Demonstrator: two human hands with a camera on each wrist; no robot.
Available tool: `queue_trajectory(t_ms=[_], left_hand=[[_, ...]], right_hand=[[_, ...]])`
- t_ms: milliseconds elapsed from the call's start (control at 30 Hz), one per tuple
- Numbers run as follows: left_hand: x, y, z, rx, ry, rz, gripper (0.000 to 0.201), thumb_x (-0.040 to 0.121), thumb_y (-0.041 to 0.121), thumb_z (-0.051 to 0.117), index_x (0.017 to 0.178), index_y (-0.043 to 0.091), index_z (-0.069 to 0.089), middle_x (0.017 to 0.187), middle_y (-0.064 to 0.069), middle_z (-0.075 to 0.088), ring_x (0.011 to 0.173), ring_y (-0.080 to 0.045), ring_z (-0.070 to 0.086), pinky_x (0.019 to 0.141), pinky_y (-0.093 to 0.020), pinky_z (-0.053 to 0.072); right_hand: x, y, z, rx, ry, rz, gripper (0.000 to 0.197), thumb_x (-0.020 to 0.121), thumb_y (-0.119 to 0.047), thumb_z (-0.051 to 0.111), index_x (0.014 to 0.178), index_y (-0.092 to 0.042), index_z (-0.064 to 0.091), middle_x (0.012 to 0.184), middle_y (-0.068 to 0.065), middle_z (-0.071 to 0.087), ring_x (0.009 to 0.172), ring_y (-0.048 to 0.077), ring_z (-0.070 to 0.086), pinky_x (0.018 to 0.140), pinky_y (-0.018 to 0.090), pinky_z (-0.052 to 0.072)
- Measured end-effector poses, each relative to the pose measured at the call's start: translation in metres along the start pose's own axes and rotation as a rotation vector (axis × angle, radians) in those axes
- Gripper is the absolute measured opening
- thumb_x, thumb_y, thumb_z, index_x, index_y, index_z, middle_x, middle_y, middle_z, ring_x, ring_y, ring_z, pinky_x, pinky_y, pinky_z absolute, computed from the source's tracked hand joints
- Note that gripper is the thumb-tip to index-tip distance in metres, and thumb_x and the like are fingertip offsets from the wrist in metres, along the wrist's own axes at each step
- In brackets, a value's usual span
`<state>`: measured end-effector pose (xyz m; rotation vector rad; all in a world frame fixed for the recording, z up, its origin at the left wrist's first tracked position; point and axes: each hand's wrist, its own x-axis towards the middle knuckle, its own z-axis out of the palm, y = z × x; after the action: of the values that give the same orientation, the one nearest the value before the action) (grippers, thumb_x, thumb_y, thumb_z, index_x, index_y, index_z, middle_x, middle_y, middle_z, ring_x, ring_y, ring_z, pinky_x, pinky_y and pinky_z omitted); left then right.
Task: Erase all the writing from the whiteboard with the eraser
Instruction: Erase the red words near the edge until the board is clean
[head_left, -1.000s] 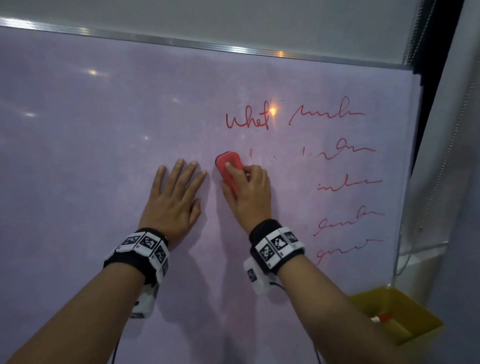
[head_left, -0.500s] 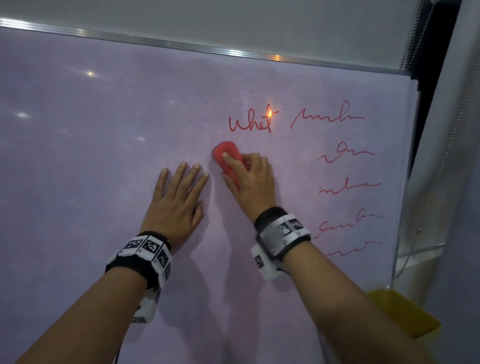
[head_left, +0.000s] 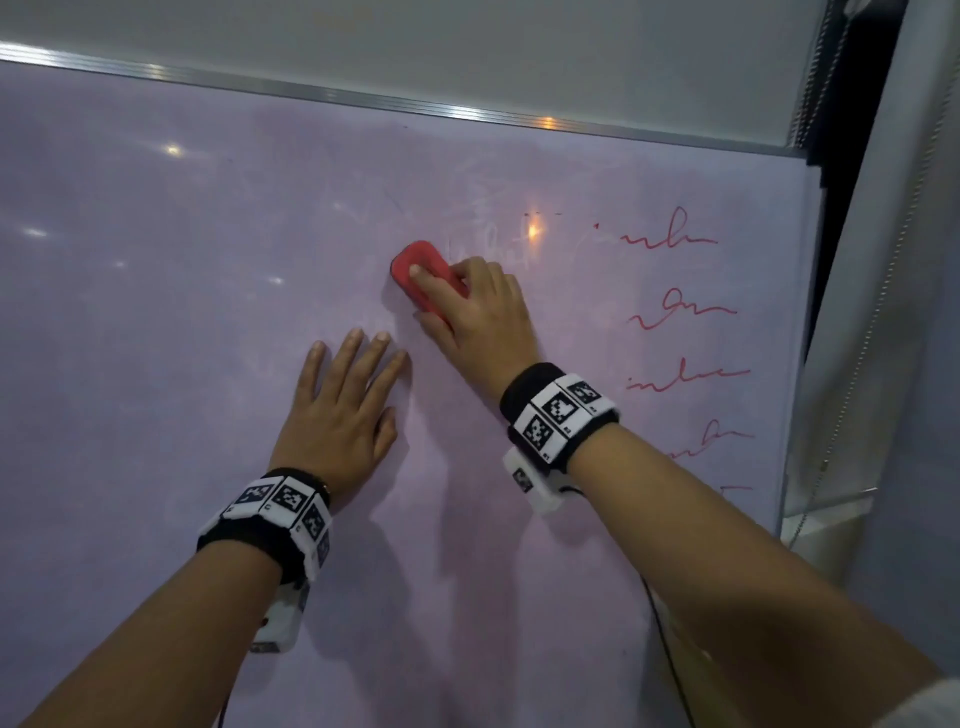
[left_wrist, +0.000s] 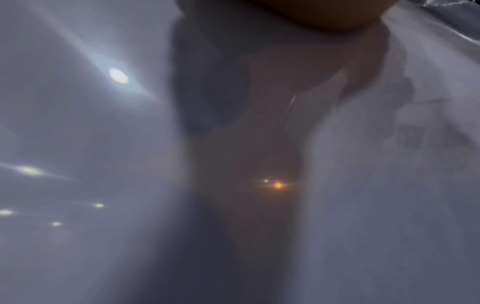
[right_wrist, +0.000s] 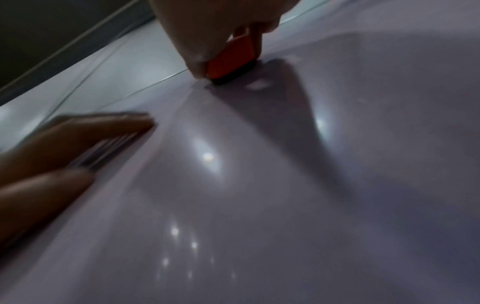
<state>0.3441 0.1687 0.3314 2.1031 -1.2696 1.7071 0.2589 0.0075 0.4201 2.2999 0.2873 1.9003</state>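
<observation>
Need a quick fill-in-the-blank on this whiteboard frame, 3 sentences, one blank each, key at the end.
1. The right hand grips the ____ against the whiteboard.
2. The left hand rests ____ on the whiteboard, holding nothing.
3. The writing that remains is ____ in colour and lies to the right of the right hand.

Missing words: eraser; flat; red

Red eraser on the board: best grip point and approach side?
Grip the eraser across its long sides on the red back, coming from the board's open front, as the right hand does now. Its dark pad lies flat against the whiteboard, leaving only back and edges reachable.
</observation>
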Motion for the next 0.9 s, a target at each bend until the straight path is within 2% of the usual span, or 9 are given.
queue_trajectory(t_ms=[100, 233, 267, 433, 500, 600, 667, 800, 900], left_hand=[[0.0, 0.0, 0.0, 0.008, 0.0, -0.003, 0.056, 0.09, 0.03, 0.031, 0.143, 0.01, 0.028, 0.149, -0.009, 0.024, 0.145, -0.015, -0.011, 0.117, -0.044, -0.003], [0.001, -0.001, 0.002, 0.014, 0.004, 0.007, 0.056, 0.09, 0.031, 0.031, 0.142, 0.01, 0.028, 0.148, -0.009, 0.024, 0.146, -0.016, -0.011, 0.117, -0.044, -0.002], [0.001, -0.001, 0.002, 0.013, 0.004, 0.007, 0.056, 0.09, 0.031, 0.031, 0.143, 0.01, 0.028, 0.148, -0.009, 0.025, 0.146, -0.016, -0.011, 0.117, -0.044, -0.001], [0.0, 0.0, 0.0, 0.014, -0.004, -0.003, 0.056, 0.091, 0.03, 0.031, 0.143, 0.01, 0.028, 0.149, -0.009, 0.024, 0.145, -0.016, -0.011, 0.118, -0.044, -0.002], [0.0, 0.0, 0.001, 0.018, -0.002, 0.001, 0.056, 0.09, 0.03, 0.031, 0.143, 0.01, 0.029, 0.149, -0.009, 0.024, 0.146, -0.016, -0.01, 0.117, -0.044, -0.002], [0.001, -0.001, 0.004, 0.016, 0.0, 0.006, 0.056, 0.09, 0.03, 0.031, 0.143, 0.01, 0.029, 0.149, -0.009, 0.025, 0.146, -0.016, -0.01, 0.117, -0.044, -0.002], [0.0, 0.0, 0.003, 0.013, -0.007, 0.005, 0.057, 0.09, 0.03, 0.031, 0.143, 0.01, 0.028, 0.149, -0.01, 0.024, 0.145, -0.016, -0.011, 0.117, -0.044, -0.002], [0.0, 0.0, 0.001, 0.002, -0.014, -0.001, 0.057, 0.09, 0.03, 0.03, 0.144, 0.01, 0.027, 0.149, -0.009, 0.024, 0.145, -0.016, -0.011, 0.117, -0.045, -0.002], [0.0, 0.0, 0.0, 0.002, -0.01, 0.0, 0.057, 0.09, 0.03, 0.031, 0.143, 0.011, 0.028, 0.149, -0.009, 0.024, 0.146, -0.016, -0.01, 0.117, -0.044, -0.001]], right_hand=[[-0.005, 0.039, -0.011, -0.116, 0.054, 0.017, 0.032, 0.081, -0.029, 0.056, 0.108, -0.016, 0.069, 0.086, 0.019, 0.065, 0.071, 0.034, 0.058, 0.065, 0.037, 0.045], [-0.012, 0.074, -0.017, -0.065, 0.24, 0.672, 0.033, 0.083, -0.023, 0.062, 0.115, -0.014, 0.065, 0.101, 0.023, 0.059, 0.089, 0.041, 0.052, 0.079, 0.047, 0.049], [-0.009, 0.064, -0.013, -0.029, 0.249, 0.743, 0.035, 0.084, -0.024, 0.06, 0.118, -0.015, 0.063, 0.104, 0.024, 0.057, 0.093, 0.041, 0.05, 0.082, 0.045, 0.047], [0.0, -0.005, 0.005, -0.021, 0.068, 0.176, 0.038, 0.085, -0.032, 0.051, 0.118, -0.019, 0.065, 0.092, 0.018, 0.063, 0.075, 0.034, 0.057, 0.065, 0.036, 0.047], [-0.001, 0.015, -0.001, -0.055, 0.097, 0.181, 0.037, 0.085, -0.033, 0.051, 0.117, -0.02, 0.066, 0.091, 0.017, 0.063, 0.074, 0.033, 0.057, 0.065, 0.037, 0.048], [0.003, 0.051, -0.008, -0.036, 0.244, 0.566, 0.036, 0.085, -0.027, 0.059, 0.12, -0.02, 0.063, 0.097, 0.021, 0.06, 0.083, 0.038, 0.053, 0.074, 0.044, 0.05], [0.008, 0.042, -0.003, 0.027, 0.24, 0.663, 0.039, 0.084, -0.024, 0.062, 0.122, -0.019, 0.061, 0.099, 0.023, 0.058, 0.088, 0.04, 0.052, 0.077, 0.046, 0.049], [0.005, -0.001, 0.001, 0.005, 0.015, 0.155, 0.04, 0.083, -0.032, 0.049, 0.117, -0.019, 0.065, 0.092, 0.02, 0.064, 0.074, 0.036, 0.058, 0.064, 0.039, 0.049], [0.004, 0.042, -0.014, -0.086, 0.056, 0.165, 0.04, 0.082, -0.031, 0.05, 0.117, -0.019, 0.065, 0.092, 0.021, 0.064, 0.074, 0.037, 0.059, 0.063, 0.04, 0.05]])
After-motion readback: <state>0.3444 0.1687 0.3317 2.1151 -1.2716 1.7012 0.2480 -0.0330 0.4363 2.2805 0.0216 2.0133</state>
